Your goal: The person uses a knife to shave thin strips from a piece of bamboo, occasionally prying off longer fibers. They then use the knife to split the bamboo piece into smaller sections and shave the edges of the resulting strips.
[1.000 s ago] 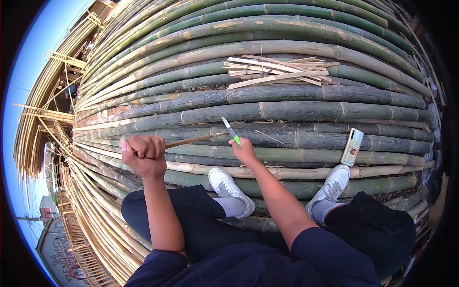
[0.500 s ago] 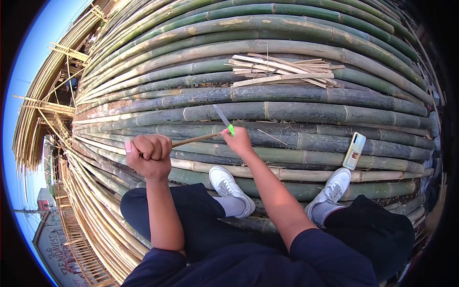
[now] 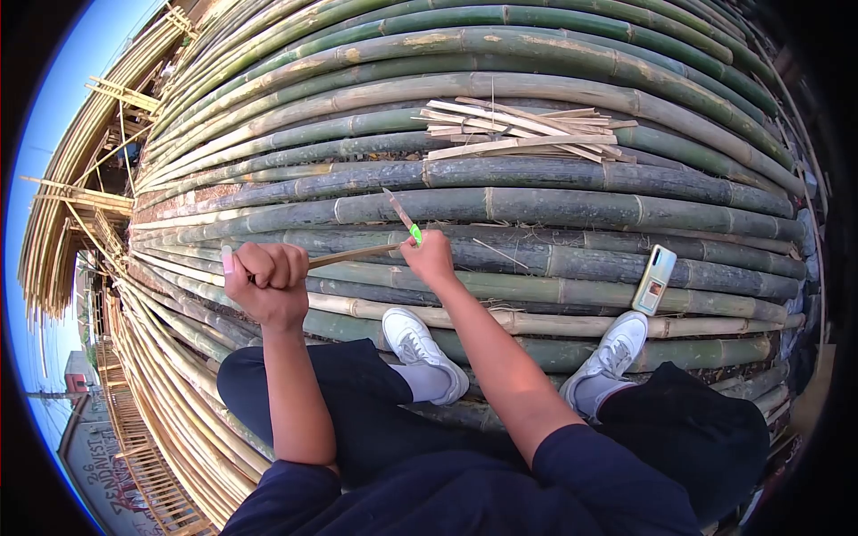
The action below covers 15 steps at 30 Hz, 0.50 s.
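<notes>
Strip and knife above bamboo poles (image 3: 554, 210). The left hand (image 3: 273, 284) is closed in a fist around one end of the strip (image 3: 357, 254); the right hand (image 3: 429, 259) is closed on the green-handled knife (image 3: 415, 234). The strip's long axis runs crosswise, rising slightly from the left fist to the right fingers — whether these also pinch it, one cannot tell. The blade, flat and pointed, slants forward and left, across the strip's line. The strip is slender, tan and straight; the poles are round, ringed at the nodes, green to grey. Beyond lies a loose pile of pale, flat slats (image 3: 527, 129); a glossy phone (image 3: 655, 279) rests near the right shoe (image 3: 617, 353).
</notes>
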Each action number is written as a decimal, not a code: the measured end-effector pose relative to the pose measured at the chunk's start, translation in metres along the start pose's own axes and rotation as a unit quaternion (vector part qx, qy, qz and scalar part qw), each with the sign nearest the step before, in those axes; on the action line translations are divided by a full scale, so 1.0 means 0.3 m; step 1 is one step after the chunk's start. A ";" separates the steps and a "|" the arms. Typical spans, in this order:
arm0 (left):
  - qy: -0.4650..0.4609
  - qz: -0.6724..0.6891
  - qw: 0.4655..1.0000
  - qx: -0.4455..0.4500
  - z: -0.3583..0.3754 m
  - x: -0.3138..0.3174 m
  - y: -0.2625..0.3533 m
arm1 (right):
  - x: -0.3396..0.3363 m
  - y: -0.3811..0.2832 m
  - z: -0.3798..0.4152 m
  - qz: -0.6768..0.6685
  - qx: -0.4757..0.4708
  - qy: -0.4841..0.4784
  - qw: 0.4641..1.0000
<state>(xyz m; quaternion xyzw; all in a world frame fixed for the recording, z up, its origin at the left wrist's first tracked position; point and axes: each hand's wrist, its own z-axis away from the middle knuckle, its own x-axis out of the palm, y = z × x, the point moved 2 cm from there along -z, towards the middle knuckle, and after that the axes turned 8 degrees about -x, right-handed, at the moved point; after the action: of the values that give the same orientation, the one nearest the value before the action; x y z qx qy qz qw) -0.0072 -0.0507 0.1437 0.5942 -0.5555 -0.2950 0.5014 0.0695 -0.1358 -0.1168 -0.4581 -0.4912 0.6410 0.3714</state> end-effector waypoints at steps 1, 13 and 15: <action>0.000 -0.003 1.000 -0.001 0.000 0.002 0.001 | 0.001 -0.008 0.002 0.007 -0.014 0.014 1.000; 0.022 -0.025 0.999 -0.006 0.009 0.056 -0.001 | 0.009 -0.047 0.025 0.049 -0.043 0.060 0.996; 0.030 -0.032 0.999 -0.004 0.009 0.058 0.003 | 0.009 -0.053 0.027 0.049 -0.042 0.057 0.996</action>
<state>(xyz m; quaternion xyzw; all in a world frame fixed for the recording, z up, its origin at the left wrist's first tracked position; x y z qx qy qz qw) -0.0064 -0.0681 0.1473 0.6179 -0.5201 -0.2950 0.5105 0.0613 -0.1318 -0.1014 -0.5326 -0.4729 0.6098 0.3476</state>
